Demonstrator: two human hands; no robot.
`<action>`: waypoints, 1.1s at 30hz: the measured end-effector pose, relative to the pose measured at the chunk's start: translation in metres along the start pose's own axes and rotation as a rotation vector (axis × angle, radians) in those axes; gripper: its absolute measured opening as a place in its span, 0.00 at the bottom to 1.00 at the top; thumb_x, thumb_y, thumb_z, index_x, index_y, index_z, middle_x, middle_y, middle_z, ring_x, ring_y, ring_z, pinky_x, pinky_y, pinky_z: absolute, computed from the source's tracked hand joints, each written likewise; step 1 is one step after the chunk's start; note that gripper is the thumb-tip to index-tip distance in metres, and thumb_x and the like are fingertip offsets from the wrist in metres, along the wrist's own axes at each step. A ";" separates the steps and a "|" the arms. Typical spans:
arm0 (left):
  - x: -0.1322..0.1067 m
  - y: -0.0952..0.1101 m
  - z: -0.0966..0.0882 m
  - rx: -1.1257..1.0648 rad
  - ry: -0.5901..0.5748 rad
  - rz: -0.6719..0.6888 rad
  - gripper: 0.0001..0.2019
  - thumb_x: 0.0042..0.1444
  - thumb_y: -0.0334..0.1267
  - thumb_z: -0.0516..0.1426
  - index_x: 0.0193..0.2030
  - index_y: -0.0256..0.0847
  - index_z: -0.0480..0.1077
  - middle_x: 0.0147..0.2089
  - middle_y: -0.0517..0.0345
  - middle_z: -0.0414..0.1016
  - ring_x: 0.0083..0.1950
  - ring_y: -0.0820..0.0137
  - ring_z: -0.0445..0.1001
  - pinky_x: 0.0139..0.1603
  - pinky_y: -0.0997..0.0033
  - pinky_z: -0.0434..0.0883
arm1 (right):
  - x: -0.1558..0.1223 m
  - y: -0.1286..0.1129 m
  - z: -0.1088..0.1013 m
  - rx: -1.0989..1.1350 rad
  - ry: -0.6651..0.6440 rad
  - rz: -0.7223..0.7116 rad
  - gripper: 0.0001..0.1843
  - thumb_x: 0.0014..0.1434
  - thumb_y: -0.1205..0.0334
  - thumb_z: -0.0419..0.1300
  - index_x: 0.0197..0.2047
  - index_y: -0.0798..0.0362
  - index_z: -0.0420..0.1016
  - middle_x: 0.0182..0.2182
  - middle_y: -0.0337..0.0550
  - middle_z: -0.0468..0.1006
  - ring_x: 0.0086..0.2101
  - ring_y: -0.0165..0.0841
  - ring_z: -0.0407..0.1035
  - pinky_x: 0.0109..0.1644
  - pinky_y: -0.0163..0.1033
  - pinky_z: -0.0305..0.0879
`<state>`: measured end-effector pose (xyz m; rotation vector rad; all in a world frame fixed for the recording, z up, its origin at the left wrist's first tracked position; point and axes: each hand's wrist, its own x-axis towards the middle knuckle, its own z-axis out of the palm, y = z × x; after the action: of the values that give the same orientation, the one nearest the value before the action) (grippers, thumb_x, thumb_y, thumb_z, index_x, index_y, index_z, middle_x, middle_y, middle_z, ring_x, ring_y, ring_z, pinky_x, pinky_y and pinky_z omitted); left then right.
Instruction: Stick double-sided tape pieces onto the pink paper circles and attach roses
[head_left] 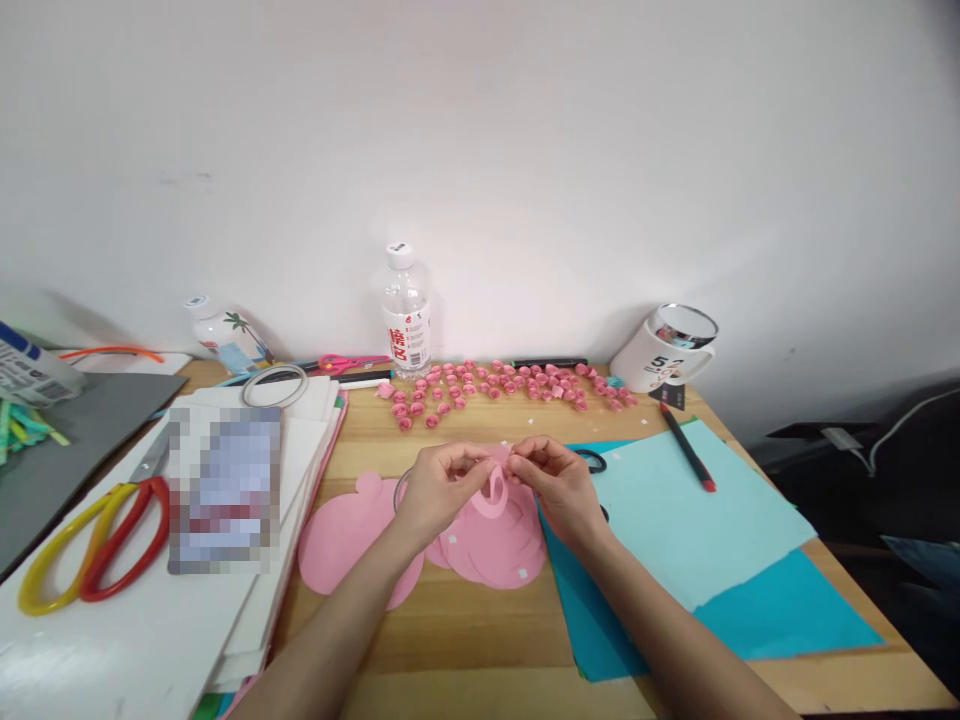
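Observation:
A curled pink paper strip [493, 497] hangs in a loop between my two hands over the table. My left hand [448, 485] pinches it from the left with thumb and forefinger. From the right, my right hand [551, 480] pinches it too, and the fingertips nearly meet. Beneath lie several round-lobed pink paper cutouts [487, 555], stacked, with small white squares on them. Another pink cutout [337, 545] lies to the left, partly behind my left forearm. Many small rolled pink paper roses [454, 392] are spread along the back of the table.
Blue paper sheets [720, 520] with a marker [688, 450] lie at right, beside black scissors handles [592, 461]. A mug [660, 355] and a plastic bottle [406, 325] stand by the wall. Red-and-yellow scissors [105, 545] rest on stacked white paper [142, 640] at left.

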<state>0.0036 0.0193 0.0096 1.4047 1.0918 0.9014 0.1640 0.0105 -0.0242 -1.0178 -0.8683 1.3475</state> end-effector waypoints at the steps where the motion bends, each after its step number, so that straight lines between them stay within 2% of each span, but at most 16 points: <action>1: 0.000 0.001 0.000 -0.008 -0.016 0.004 0.09 0.52 0.39 0.58 0.31 0.35 0.75 0.27 0.54 0.77 0.28 0.72 0.71 0.31 0.74 0.66 | 0.000 0.000 0.000 -0.002 0.002 -0.002 0.11 0.42 0.59 0.71 0.26 0.53 0.74 0.21 0.36 0.74 0.22 0.27 0.67 0.30 0.34 0.66; 7: 0.001 0.000 0.000 -0.032 0.015 -0.021 0.09 0.50 0.40 0.59 0.31 0.34 0.75 0.26 0.55 0.76 0.27 0.72 0.71 0.29 0.75 0.66 | 0.001 0.002 -0.001 -0.031 0.066 -0.004 0.12 0.40 0.59 0.71 0.29 0.52 0.77 0.27 0.41 0.78 0.26 0.30 0.70 0.34 0.37 0.68; 13: 0.003 -0.005 -0.001 -0.060 0.044 -0.064 0.10 0.49 0.40 0.60 0.32 0.33 0.75 0.23 0.56 0.73 0.30 0.71 0.71 0.30 0.75 0.66 | 0.000 0.001 -0.001 -0.037 0.014 0.042 0.12 0.44 0.56 0.69 0.33 0.52 0.79 0.31 0.43 0.80 0.30 0.32 0.73 0.41 0.40 0.69; 17: 0.003 -0.003 0.000 -0.073 0.070 -0.111 0.12 0.47 0.42 0.61 0.32 0.33 0.74 0.26 0.56 0.74 0.27 0.73 0.70 0.28 0.75 0.64 | -0.001 0.001 0.000 -0.020 0.007 0.047 0.12 0.42 0.56 0.71 0.31 0.52 0.78 0.28 0.41 0.80 0.28 0.32 0.73 0.38 0.39 0.70; 20: 0.002 -0.001 0.000 -0.087 0.016 -0.065 0.12 0.48 0.43 0.61 0.30 0.34 0.74 0.24 0.58 0.72 0.25 0.74 0.67 0.28 0.75 0.64 | -0.001 0.001 0.000 -0.009 0.011 0.033 0.12 0.40 0.58 0.71 0.28 0.53 0.76 0.25 0.39 0.77 0.26 0.30 0.72 0.34 0.37 0.69; 23: 0.002 -0.001 0.001 -0.066 -0.038 -0.013 0.10 0.48 0.40 0.60 0.33 0.34 0.75 0.24 0.58 0.72 0.26 0.74 0.67 0.29 0.75 0.65 | -0.001 0.000 0.000 -0.005 -0.010 0.012 0.12 0.40 0.60 0.72 0.28 0.52 0.75 0.23 0.38 0.76 0.25 0.29 0.70 0.32 0.36 0.68; 27: 0.002 -0.001 0.000 -0.025 -0.043 0.013 0.10 0.50 0.41 0.59 0.32 0.34 0.75 0.28 0.55 0.74 0.29 0.73 0.69 0.30 0.75 0.66 | -0.002 -0.001 0.001 -0.032 -0.022 -0.005 0.10 0.42 0.60 0.71 0.27 0.52 0.75 0.27 0.40 0.78 0.25 0.29 0.69 0.32 0.36 0.68; 30: 0.001 0.001 0.001 -0.015 -0.045 0.016 0.11 0.52 0.42 0.58 0.28 0.35 0.74 0.24 0.57 0.72 0.26 0.74 0.67 0.27 0.76 0.65 | -0.002 -0.002 0.001 -0.067 -0.019 0.011 0.10 0.42 0.59 0.70 0.26 0.53 0.76 0.29 0.43 0.79 0.26 0.30 0.69 0.33 0.38 0.68; 33: 0.001 0.004 0.001 0.007 -0.038 0.010 0.10 0.51 0.40 0.58 0.27 0.35 0.73 0.22 0.59 0.70 0.24 0.75 0.65 0.25 0.77 0.62 | -0.002 -0.002 0.001 -0.064 -0.014 0.008 0.10 0.40 0.60 0.71 0.26 0.53 0.76 0.25 0.41 0.79 0.25 0.30 0.69 0.32 0.37 0.68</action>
<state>0.0053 0.0199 0.0136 1.4289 1.0619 0.8755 0.1638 0.0082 -0.0216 -1.0638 -0.9236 1.3420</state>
